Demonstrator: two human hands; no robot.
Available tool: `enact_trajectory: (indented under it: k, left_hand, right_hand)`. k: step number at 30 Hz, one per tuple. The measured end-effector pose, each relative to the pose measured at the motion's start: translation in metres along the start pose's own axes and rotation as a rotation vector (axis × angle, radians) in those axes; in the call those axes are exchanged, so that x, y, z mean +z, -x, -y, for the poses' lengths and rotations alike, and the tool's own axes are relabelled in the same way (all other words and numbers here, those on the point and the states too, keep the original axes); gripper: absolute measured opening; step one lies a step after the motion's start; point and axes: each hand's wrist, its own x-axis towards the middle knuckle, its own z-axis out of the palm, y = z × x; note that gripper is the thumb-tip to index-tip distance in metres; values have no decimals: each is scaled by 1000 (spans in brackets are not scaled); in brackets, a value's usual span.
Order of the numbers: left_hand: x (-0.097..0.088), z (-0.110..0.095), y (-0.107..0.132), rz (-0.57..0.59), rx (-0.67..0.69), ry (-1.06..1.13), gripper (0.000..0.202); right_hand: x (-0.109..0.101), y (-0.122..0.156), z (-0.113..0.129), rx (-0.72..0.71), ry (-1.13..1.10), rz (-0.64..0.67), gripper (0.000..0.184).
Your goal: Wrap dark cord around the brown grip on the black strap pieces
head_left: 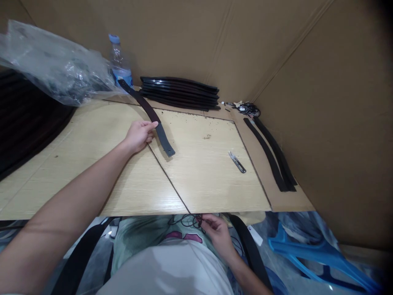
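My left hand [141, 135] pinches a dark, gently curved strap [144, 104] near its middle, thumb on top, and holds it over the pale tabletop [123, 188]. Small holes show at the strap's near end, where the surface looks greyer. From beside my left hand a thin dark cord [168, 178] runs straight across to the table's front edge. There it meets loose loops over my lap, and my right hand [215, 229] has its fingers closed on these loops. A pair of thread snips [237, 162] lies on the table to the right.
A stack of dark strips [181, 94] lies at the back, beside a water bottle [119, 61] and a clear plastic bag [58, 61]. More dark strips fill the far left. Two curved strips [267, 151] and a tangle of scraps [247, 109] lie right, by the cardboard wall [331, 123].
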Motion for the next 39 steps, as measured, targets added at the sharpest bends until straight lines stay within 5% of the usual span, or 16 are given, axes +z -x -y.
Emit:
enact_trajectory:
  k: [8, 19, 23, 26, 29, 35, 39]
  left_hand:
    - [-1, 1, 0, 7, 5, 5, 33]
    - [-1, 1, 0, 7, 11, 2, 33]
    - [0, 1, 0, 9, 7, -2, 34]
    - [1, 0, 0, 3, 2, -5, 35]
    - [1, 0, 0, -5, -5, -1, 32]
    - [2, -1, 0, -17, -10, -2, 30]
    - [2, -1, 1, -10, -8, -6, 28]
  right_hand:
    - [-2, 1, -2, 183, -283, -77, 20]
    - [-10, -1, -5, 237, -101, -327, 25]
    - [-19, 2, 3, 89, 167, -307, 37]
    - [-19, 8, 19, -162, 473, -91, 32]
    - [-10, 12, 27, -263, 709, 87, 32]
    - [13, 1, 4, -394, 897, -123, 65]
    - [20, -9, 1, -387, 921, -75, 35]
